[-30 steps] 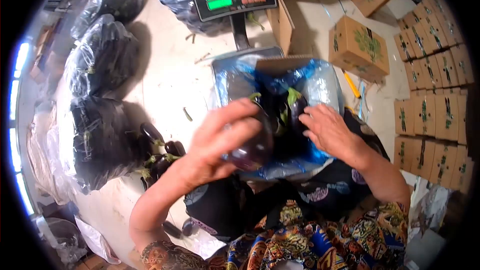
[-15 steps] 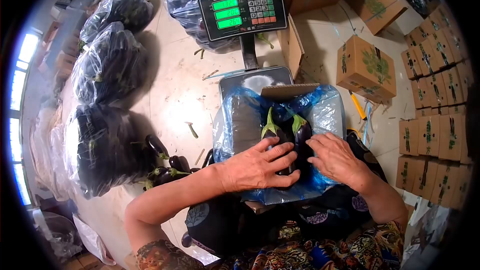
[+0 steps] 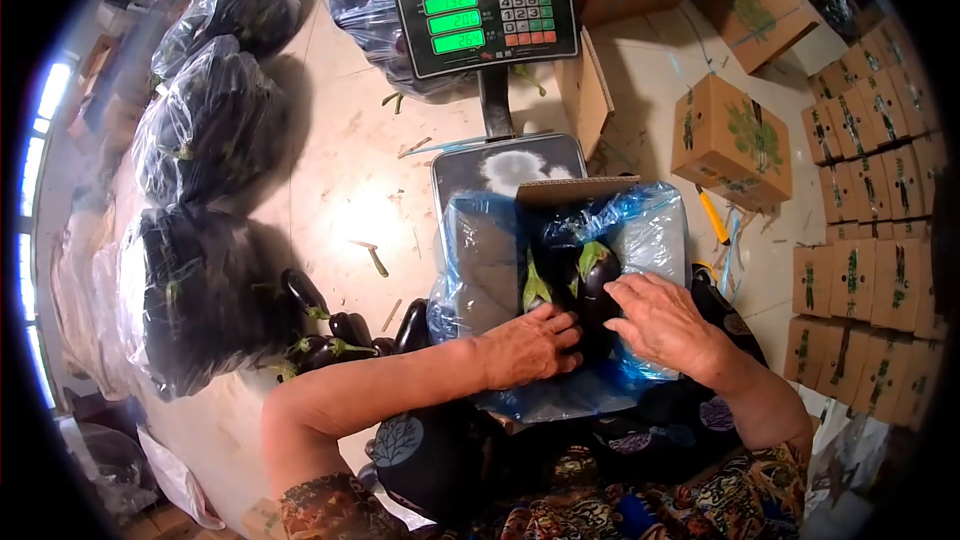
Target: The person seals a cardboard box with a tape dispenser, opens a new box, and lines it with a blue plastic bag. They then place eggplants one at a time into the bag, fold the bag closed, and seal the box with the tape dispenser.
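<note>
An open cardboard box (image 3: 575, 193) lined with a blue plastic bag (image 3: 640, 225) stands in front of me. Inside it lie dark purple eggplants with green caps, a left eggplant (image 3: 536, 280) and a right eggplant (image 3: 594, 285). My left hand (image 3: 532, 345) has its fingers curled over the left eggplant, covering most of its body. At the right eggplant's side is my right hand (image 3: 662, 325), fingertips touching it, thumb and fingers apart. How many eggplants lie beneath is hidden.
Behind the box rises a scale with a lit green display (image 3: 487, 22). Loose eggplants (image 3: 330, 348) and bulging clear bags of eggplants (image 3: 195, 300) lie on the left. On the right are a closed carton (image 3: 728, 135), a yellow-handled tool (image 3: 713, 215) and stacked cartons (image 3: 870, 280).
My left hand has drawn down and slightly left, deeper into the box, with its fingers curled more. The left eggplant sits lower. My right hand has shifted slightly left and down.
</note>
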